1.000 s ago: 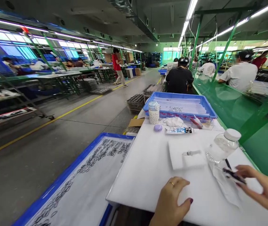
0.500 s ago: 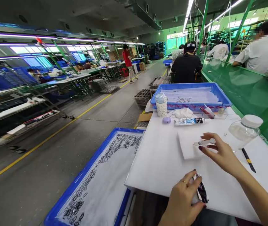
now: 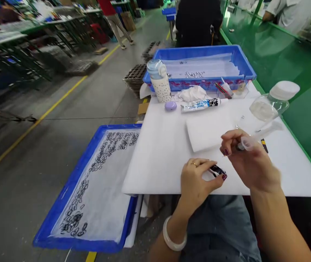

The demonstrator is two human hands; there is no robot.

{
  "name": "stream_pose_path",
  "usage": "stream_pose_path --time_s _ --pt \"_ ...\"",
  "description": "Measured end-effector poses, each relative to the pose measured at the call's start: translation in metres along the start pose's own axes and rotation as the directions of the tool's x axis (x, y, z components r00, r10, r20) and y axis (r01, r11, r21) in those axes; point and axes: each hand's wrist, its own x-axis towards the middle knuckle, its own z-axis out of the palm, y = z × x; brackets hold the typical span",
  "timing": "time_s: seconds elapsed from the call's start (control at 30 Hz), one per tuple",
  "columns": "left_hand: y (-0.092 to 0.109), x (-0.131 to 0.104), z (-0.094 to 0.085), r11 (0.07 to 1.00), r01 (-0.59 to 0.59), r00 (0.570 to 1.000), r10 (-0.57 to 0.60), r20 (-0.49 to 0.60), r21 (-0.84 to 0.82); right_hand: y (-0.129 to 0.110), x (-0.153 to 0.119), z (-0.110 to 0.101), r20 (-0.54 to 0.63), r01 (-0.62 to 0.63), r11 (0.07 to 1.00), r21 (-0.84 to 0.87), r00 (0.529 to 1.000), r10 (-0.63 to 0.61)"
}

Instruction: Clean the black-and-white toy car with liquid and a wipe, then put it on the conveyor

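Note:
Near the table's front edge my left hand [image 3: 197, 182] pinches a small black and white object [image 3: 217, 171] between thumb and fingers. To its right, my right hand [image 3: 250, 160] is raised over the table, its fingers curled around a clear plastic syringe [image 3: 262, 136] that slants up to the right. The syringe's tip is hard to make out. A white sheet [image 3: 203, 134] lies just beyond both hands. Behind it is a blue and white tube [image 3: 200, 105]. A black and yellow tool [image 3: 264, 145] is partly hidden by my right hand.
A clear jar [image 3: 267, 105] with a white lid stands at the right. At the back are a dotted bottle [image 3: 160, 83], a purple case [image 3: 170, 106], crumpled tissue [image 3: 192, 94] and a blue tray [image 3: 199, 52]. Another blue tray [image 3: 70, 185] with black rings sits lower left. People are beyond.
The view has tilted down. My right hand has lifted from the white sheet toward my left hand, turning with the syringe. My left hand still holds the black and white object, now turned.

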Motion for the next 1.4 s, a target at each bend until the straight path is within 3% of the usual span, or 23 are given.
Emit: stream_pose_path --time_s 0.1,0.17,0.3,0.47,0.73,1.4 --pt "0.001 0.001 -0.001 1.0 -0.009 1.0 0.009 -0.008 0.011 -0.003 -0.012 0.004 0.154 -0.044 0.99 0.132 0.988 0.023" --pt "0.002 0.001 -0.002 1.0 -0.012 1.0 0.012 -0.004 0.019 0.0 -0.014 0.003 0.197 -0.044 0.982 0.185 0.98 0.007" --pt "0.002 0.001 -0.004 1.0 -0.014 1.0 0.014 -0.001 0.014 0.01 -0.016 0.004 0.125 -0.034 0.953 0.301 0.992 -0.005" --pt "0.0 0.0 -0.004 0.999 -0.042 0.999 0.043 -0.021 0.025 0.014 -0.014 0.009 0.117 -0.024 0.942 0.335 0.993 -0.017" --pt "-0.001 0.0 -0.004 0.998 -0.03 1.0 0.031 -0.002 0.053 0.009 -0.014 0.017 0.031 -0.071 0.954 0.29 0.997 0.065" --pt "0.001 -0.001 -0.007 0.997 -0.028 1.0 0.027 0.012 0.07 0.009 -0.016 0.02 -0.028 -0.014 0.957 0.29 0.999 0.023"
